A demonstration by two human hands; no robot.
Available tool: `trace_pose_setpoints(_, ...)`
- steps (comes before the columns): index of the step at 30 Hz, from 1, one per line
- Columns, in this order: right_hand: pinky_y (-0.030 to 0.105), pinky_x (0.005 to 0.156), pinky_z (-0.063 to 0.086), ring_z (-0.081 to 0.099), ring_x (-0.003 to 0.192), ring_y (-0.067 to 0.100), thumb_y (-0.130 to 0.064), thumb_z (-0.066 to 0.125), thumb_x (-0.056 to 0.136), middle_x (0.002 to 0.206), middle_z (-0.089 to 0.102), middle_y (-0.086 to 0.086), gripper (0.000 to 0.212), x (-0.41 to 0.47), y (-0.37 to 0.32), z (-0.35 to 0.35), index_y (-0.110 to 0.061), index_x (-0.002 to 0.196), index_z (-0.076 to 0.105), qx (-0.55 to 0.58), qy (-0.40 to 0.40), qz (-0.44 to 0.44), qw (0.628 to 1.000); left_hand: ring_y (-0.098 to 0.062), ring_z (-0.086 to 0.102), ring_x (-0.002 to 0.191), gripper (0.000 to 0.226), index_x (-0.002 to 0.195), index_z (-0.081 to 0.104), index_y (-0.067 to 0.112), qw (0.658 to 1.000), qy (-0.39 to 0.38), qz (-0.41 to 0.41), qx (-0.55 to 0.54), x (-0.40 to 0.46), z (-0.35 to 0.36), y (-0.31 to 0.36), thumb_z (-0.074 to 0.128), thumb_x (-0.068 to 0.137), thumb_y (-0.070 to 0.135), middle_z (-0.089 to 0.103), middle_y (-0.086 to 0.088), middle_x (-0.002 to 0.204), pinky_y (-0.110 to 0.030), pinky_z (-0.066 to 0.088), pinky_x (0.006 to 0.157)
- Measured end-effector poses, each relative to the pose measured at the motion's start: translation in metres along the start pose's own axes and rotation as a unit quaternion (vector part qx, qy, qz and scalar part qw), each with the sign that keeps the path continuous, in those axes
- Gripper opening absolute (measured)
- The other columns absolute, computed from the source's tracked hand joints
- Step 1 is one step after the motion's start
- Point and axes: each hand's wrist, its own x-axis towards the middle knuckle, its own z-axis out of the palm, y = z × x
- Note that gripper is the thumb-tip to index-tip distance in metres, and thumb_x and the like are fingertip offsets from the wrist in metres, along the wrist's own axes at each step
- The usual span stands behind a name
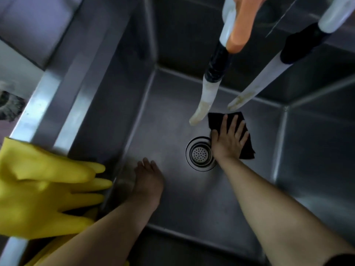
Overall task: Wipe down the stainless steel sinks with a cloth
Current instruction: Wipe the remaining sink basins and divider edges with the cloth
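Note:
I look straight down into a deep stainless steel sink (pixel 172 198). My right hand (pixel 228 139) lies flat with spread fingers on a dark cloth (pixel 247 148), pressing it against the sink floor just right of the round drain strainer (pixel 200 154). My left hand (pixel 148 181) rests inside the sink near its left wall, fingers together and loosely curled, holding nothing.
Two translucent hoses (pixel 208 96) (pixel 255 87) with black collars hang down into the basin from above, ending just above the cloth; an orange part (pixel 242 25) sits by the left one. Yellow rubber gloves (pixel 44 189) lie draped over the sink's left rim (pixel 63 104).

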Motion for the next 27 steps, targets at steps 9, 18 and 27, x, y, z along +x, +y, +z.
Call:
trace_pose_setpoints(9,0.045,0.114,-0.015,-0.017,0.142,0.029,-0.036,0.036,0.098,0.159,-0.002,0.008,0.064,-0.066,-0.039,0.027,-0.025,0.15,0.001,-0.045,-0.043,-0.335,0.94,-0.052,0.016,0.136,0.115,0.141,-0.008,-0.015,1.0,0.002,0.02,0.019,-0.002,0.002,-0.001,0.069,0.078,0.044,0.002,-0.041,0.147,-0.05,0.022,0.112)
trace_pose_setpoints(18,0.028,0.076,0.05,0.067,0.089,0.022,-0.014,0.053,0.077,0.121,0.066,0.002,0.042,-0.102,0.024,0.001,-0.022,0.114,0.069,-0.018,0.043,-0.401,0.915,-0.051,0.018,0.136,0.106,0.14,-0.004,-0.016,1.0,0.002,0.001,-0.002,-0.003,-0.002,0.001,0.067,0.08,0.034,0.005,-0.041,0.147,-0.049,0.026,0.11)
trace_pose_setpoints(27,0.036,0.066,0.052,0.065,0.074,0.03,0.002,0.083,0.057,0.094,0.07,0.011,0.042,-0.097,0.02,-0.021,-0.005,0.097,0.071,0.089,0.156,-0.179,0.967,-0.051,0.017,0.136,0.093,0.141,-0.003,-0.015,1.0,0.001,0.01,-0.016,-0.002,0.0,0.0,0.059,0.087,0.028,0.004,-0.041,0.147,-0.048,0.022,0.113)
